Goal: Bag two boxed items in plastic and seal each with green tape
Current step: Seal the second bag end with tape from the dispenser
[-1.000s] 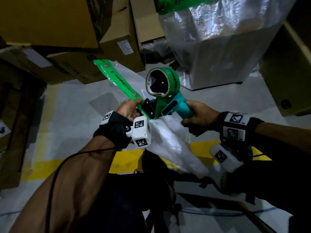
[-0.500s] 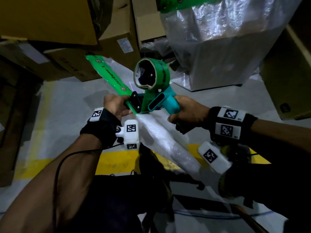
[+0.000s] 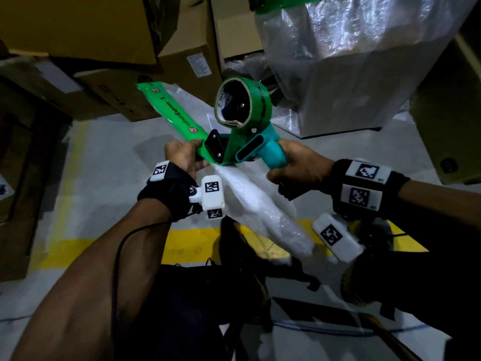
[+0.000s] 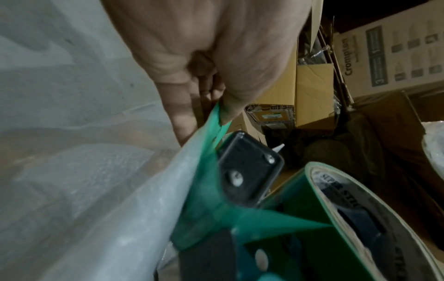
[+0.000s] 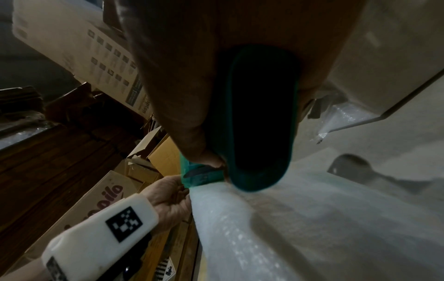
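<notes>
The plastic bag (image 3: 256,204), thin, crinkled and translucent, hangs between the hands above the floor (image 3: 104,157); a padded, boxed shape shows dimly inside. Risk: the slack film may bunch or tear if pulled hard against the cutter. The tape dispenser (image 3: 244,142), hard teal plastic with a round green roll, is clenched at its handle by the right hand (image 3: 299,168). The glossy green tape (image 3: 171,110) lies flat along the bag's folded edge; it could wrinkle or stick to itself. The left hand (image 3: 183,158) pinches that taped edge just beside the cutter.
</notes>
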`<move>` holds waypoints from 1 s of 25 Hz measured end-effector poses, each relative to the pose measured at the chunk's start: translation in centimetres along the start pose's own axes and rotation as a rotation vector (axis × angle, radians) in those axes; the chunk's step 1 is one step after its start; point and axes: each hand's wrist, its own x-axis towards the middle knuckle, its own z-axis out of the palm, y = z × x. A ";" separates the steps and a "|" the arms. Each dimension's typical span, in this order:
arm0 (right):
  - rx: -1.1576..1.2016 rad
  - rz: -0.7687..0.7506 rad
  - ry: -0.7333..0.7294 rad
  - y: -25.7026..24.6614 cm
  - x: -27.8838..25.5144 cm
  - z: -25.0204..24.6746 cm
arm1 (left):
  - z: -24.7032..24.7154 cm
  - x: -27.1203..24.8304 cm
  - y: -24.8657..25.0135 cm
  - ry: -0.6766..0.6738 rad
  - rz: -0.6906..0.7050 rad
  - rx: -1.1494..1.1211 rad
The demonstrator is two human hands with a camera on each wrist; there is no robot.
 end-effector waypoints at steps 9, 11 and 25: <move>-0.191 -0.006 -0.029 1.6 -3.3 -1.2 | -1.3 1.1 0.6 0.061 -0.085 -0.100; -0.183 0.007 -0.036 1.9 -4.1 -1.2 | -1.6 1.0 0.5 0.072 -0.072 -0.109; -0.174 0.080 -0.022 4.2 -6.1 -1.2 | 0.7 -4.2 0.1 -0.136 -0.275 0.131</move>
